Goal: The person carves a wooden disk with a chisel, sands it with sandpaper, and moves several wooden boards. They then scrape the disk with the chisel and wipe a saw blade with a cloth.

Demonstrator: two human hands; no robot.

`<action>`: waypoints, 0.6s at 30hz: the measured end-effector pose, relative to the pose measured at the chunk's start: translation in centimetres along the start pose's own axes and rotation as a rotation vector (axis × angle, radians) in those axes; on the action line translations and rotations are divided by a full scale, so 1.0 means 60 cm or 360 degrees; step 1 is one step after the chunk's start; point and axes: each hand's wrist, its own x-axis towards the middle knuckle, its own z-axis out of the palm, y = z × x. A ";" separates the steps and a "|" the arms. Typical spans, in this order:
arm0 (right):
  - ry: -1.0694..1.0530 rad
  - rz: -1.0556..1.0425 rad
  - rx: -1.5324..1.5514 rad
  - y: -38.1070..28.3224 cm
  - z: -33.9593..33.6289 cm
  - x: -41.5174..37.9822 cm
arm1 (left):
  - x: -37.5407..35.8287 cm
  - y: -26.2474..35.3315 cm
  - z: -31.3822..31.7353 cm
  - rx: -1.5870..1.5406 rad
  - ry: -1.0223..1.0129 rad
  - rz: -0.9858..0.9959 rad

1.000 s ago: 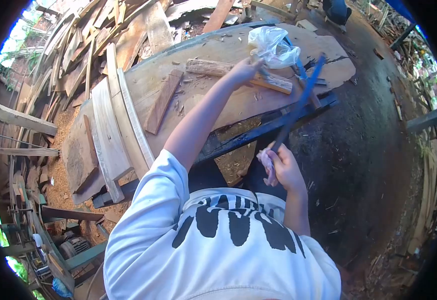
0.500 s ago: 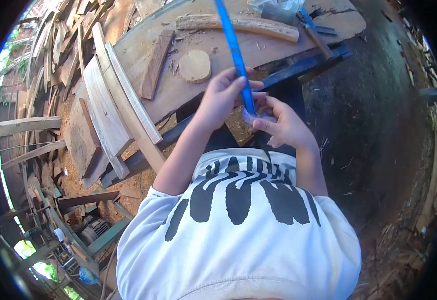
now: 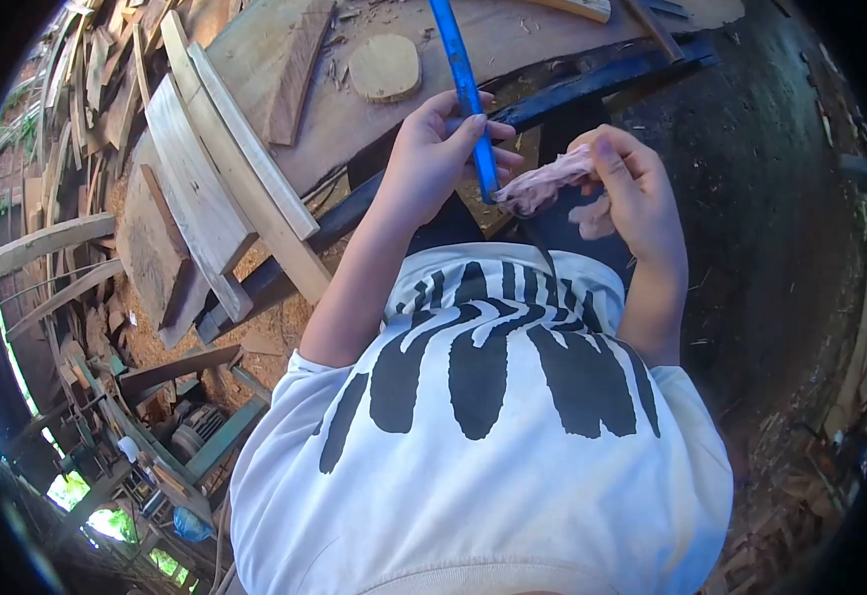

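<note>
A long, narrow blue bar (image 3: 461, 74) runs down from the upper edge of the head view. My left hand (image 3: 438, 154) is closed around it near its lower end, thumb lying across the bar. From that lower end a stretched, twisted strip of pale pink cloth (image 3: 544, 185) reaches across to the right. My right hand (image 3: 634, 183) pinches the other end of the cloth, and a loose bit of it hangs below the fingers. Just beyond my left hand lies a round wooden disc (image 3: 385, 69) on the bench.
The wooden bench top (image 3: 245, 79) carries a brown wood strip (image 3: 299, 74) and shavings. Several long boards (image 3: 240, 159) lean at its left side. A dark beam (image 3: 612, 84) runs along the near edge. Scrap wood and a motor (image 3: 198, 428) are at the left.
My right hand has moved right and up, away from the bar's lower end, drawing the pink cloth out between the hands. The view has shifted, so the bench sits higher.
</note>
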 end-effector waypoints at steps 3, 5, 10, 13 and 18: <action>-0.0024 -0.0232 0.0182 0.015 0.007 0.004 | -0.001 -0.012 0.003 -0.0043 0.0029 -0.0015; 0.0018 -0.0185 0.0244 0.004 0.015 0.004 | 0.000 -0.018 0.000 -0.0037 -0.0002 -0.0028; 0.0191 0.0133 0.0599 0.008 -0.003 0.006 | 0.003 -0.044 -0.003 -0.0286 -0.0110 -0.0033; 0.0039 0.0084 0.0756 0.023 -0.006 0.003 | -0.002 -0.051 0.010 -0.0315 -0.0141 -0.0126; -0.0097 0.0030 0.0838 0.036 -0.003 -0.008 | -0.013 -0.038 0.034 0.0044 -0.0306 -0.0252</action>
